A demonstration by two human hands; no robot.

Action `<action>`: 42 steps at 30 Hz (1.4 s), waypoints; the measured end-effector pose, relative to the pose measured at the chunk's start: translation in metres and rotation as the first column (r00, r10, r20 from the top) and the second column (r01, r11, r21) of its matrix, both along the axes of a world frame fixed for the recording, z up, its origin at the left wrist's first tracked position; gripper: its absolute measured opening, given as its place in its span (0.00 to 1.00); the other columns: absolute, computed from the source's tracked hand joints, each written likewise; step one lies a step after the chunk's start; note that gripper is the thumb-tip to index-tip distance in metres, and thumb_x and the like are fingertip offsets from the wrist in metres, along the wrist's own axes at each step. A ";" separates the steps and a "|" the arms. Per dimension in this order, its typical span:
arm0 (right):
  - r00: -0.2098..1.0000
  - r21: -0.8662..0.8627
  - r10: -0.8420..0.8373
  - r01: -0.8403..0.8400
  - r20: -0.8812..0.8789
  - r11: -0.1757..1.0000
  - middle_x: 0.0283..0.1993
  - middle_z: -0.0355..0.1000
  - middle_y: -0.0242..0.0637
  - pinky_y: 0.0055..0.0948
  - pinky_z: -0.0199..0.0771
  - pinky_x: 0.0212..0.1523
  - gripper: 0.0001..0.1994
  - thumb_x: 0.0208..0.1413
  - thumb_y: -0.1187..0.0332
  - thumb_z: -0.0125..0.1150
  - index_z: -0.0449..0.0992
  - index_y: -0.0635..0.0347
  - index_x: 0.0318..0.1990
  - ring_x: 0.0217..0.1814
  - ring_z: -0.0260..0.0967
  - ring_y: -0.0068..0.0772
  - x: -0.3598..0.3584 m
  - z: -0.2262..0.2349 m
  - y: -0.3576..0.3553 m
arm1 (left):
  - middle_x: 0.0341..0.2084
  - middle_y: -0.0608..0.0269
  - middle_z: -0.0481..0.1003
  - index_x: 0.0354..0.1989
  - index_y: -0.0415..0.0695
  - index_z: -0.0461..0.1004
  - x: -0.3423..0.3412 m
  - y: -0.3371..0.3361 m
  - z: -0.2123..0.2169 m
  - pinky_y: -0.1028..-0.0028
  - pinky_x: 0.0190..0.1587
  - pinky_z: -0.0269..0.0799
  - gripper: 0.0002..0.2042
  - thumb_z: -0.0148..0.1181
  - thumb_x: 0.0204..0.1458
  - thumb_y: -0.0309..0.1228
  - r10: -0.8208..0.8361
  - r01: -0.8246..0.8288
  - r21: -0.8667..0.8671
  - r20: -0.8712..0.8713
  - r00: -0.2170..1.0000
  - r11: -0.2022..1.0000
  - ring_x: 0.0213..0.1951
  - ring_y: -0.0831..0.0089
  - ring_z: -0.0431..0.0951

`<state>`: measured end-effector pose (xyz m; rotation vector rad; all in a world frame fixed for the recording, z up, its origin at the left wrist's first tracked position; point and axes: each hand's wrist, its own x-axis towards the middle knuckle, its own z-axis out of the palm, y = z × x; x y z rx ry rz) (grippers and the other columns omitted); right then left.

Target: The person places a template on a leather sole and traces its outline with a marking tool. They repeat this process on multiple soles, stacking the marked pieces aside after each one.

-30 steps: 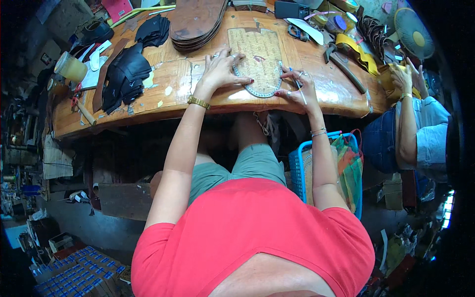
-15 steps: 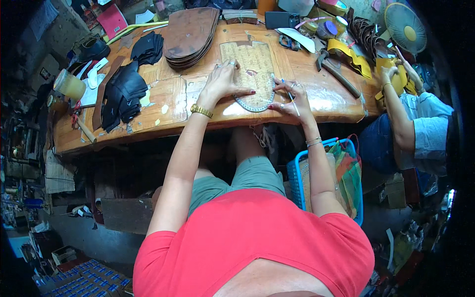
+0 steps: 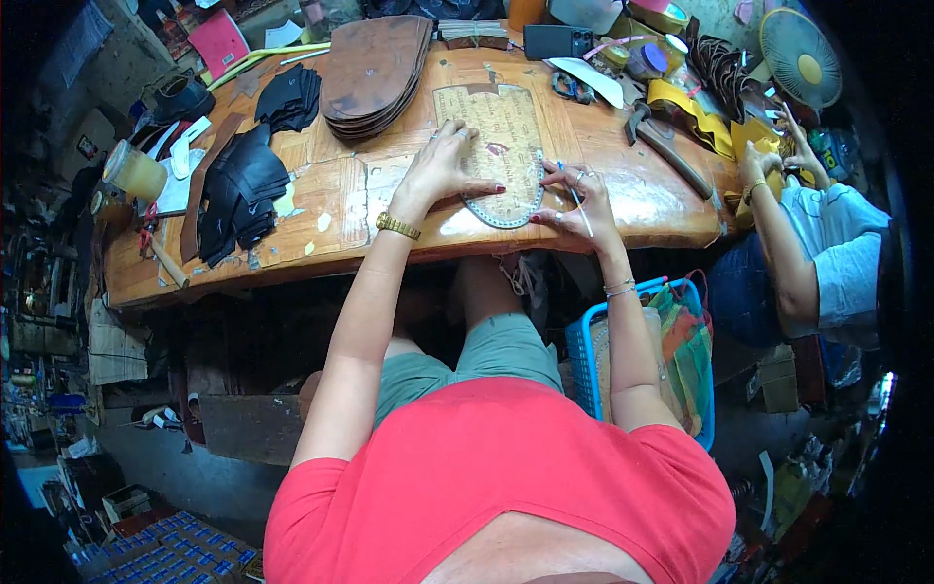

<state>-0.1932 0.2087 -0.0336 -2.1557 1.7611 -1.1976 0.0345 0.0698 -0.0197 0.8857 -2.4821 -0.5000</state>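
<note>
Head view: since the earlier frames the camera has tipped down and the table (image 3: 331, 209) sits higher in the picture; both hands remain on the same workpiece, the right hand having slid slightly along its edge.

The left hand (image 3: 443, 170) lies flat, fingers spread apart, pressing the tan sole-shaped pattern (image 3: 496, 146) onto the table. It clamps nothing; it pins the pattern from above. The right hand (image 3: 574, 200) has its fingers together around a thin blue pen (image 3: 574, 195), tip against the pattern's right edge.

The pattern's long axis runs from 12 o'clock to 6 o'clock, with its rounded toe end at 6 o'clock, nearest the person. From the right hand the pattern lies at 10 o'clock, touching; from the left hand it lies at 2 o'clock, directly under the fingers. The right hand is nearer the rounded end.

A stack of brown soles (image 3: 375, 63) stands at 11 o'clock from the pattern. Black leather pieces (image 3: 233, 185) lie at 9 o'clock, well apart. A hammer (image 3: 666, 141) lies at 3 o'clock. A second person's hand (image 3: 754, 165) works at the table's right end, beside a fan (image 3: 798, 58)
</note>
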 end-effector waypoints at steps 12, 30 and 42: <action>1.000 -0.020 -0.009 0.009 0.026 1.000 0.51 0.75 0.34 0.38 0.61 0.55 0.26 0.25 0.54 0.78 0.79 0.56 0.34 0.48 0.70 0.38 -0.001 -0.004 -0.002 | 0.58 0.42 0.62 0.54 0.33 0.68 0.000 0.000 0.001 0.65 0.62 0.58 0.48 0.72 0.26 0.58 0.013 -0.013 0.009 -0.010 1.000 1.000 0.60 0.52 0.63; 1.000 -0.031 0.020 -0.020 -0.003 0.999 0.49 0.75 0.39 0.37 0.64 0.53 0.23 0.30 0.56 0.77 0.79 0.57 0.36 0.49 0.70 0.39 -0.002 -0.001 -0.003 | 0.51 0.45 0.67 0.58 0.45 0.67 -0.008 -0.010 0.013 0.59 0.56 0.63 0.50 0.71 0.22 0.62 0.018 -0.009 -0.043 0.218 0.976 0.999 0.55 0.52 0.68; 0.756 0.069 -0.081 0.047 0.650 0.997 0.36 0.73 0.31 0.20 0.67 0.38 0.17 0.65 0.58 0.44 0.75 0.62 0.43 0.35 0.66 0.18 -0.045 0.026 -0.058 | 0.54 0.45 0.64 0.60 0.47 0.65 -0.017 -0.014 0.023 0.58 0.58 0.61 0.54 0.70 0.19 0.64 -0.015 0.013 0.007 0.332 0.943 1.000 0.57 0.52 0.65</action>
